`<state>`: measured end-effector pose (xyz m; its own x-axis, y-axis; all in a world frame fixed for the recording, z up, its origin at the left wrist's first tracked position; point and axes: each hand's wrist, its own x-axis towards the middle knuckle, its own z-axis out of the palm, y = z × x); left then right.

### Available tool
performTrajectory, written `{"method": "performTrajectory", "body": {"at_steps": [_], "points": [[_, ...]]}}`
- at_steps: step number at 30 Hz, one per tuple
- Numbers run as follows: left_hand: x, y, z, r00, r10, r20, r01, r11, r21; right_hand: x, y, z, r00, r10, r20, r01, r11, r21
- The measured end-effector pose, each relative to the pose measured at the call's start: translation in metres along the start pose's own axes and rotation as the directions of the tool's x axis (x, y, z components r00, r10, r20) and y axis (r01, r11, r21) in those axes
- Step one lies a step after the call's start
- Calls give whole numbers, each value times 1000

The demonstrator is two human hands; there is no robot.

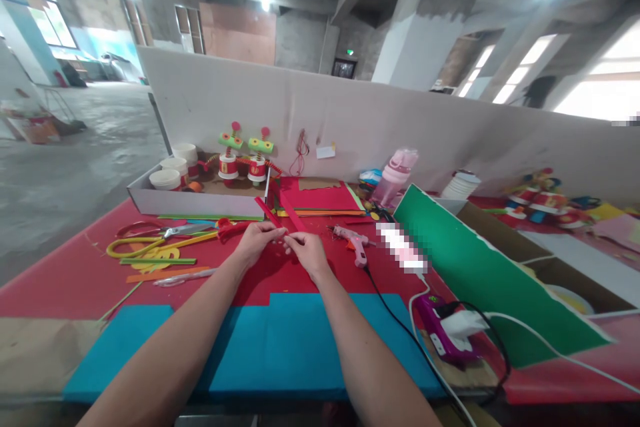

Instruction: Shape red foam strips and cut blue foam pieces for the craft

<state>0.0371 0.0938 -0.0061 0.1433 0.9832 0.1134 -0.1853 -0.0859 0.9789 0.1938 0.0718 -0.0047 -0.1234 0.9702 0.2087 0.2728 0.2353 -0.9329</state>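
We had both hands together over the middle of the red table cover (250, 287), the left hand (253, 242) and the right hand (310, 253) nearly meeting at the fingertips. On each we saw thumb and forefinger drawn close in a pinch, but we could not tell what, if anything, either one gripped. Just beyond the fingers lay two red strips, one (267, 211) slanting down toward the left hand, the other (291, 211) ending by the right; their lower ends were partly hidden from us. Right of the hands we had the pink glue gun (356, 245) lying on its side, its black cord running toward us, past the purple power strip (443, 333). On our left lay scissors (187, 230), yellow cutouts (159, 257), a green strip (157, 261), an orange strip (167, 274) and pens (183, 276). Nearer us, the blue sheets (280, 347) spread beneath our forearms. Behind the hands we saw the red paper (325, 203) and, to its left, the box (200, 201) with white cups (166, 179) and two figures with green heads (231, 141). A pink bottle (397, 177) stood near the green board (480, 273).
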Motion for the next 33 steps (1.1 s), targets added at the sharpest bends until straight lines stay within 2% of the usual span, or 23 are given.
{"method": "performTrajectory", "body": {"at_steps": [4, 14, 19, 26, 33], "points": [[3, 1, -4, 997, 9, -73, -10, 1000, -4, 0, 0, 0, 1000, 11, 10, -11, 1000, 19], [3, 1, -3, 999, -18, -44, 16, 998, -61, -2, -6, -1, 999, -17, -26, 16, 998, -56], [1, -4, 0, 999, -37, 36, 38, 999, -20, -2, -8, -3, 998, -49, -49, 43, 992, -121], [1, -5, 2, 1000, -18, 14, 18, 999, -33, -2, -7, -1, 999, -2, -54, -3, 996, -90], [1, -8, 3, 999, -38, 23, 38, 999, -13, -3, -6, -2, 993, -64, -100, 46, 983, -175]]}}
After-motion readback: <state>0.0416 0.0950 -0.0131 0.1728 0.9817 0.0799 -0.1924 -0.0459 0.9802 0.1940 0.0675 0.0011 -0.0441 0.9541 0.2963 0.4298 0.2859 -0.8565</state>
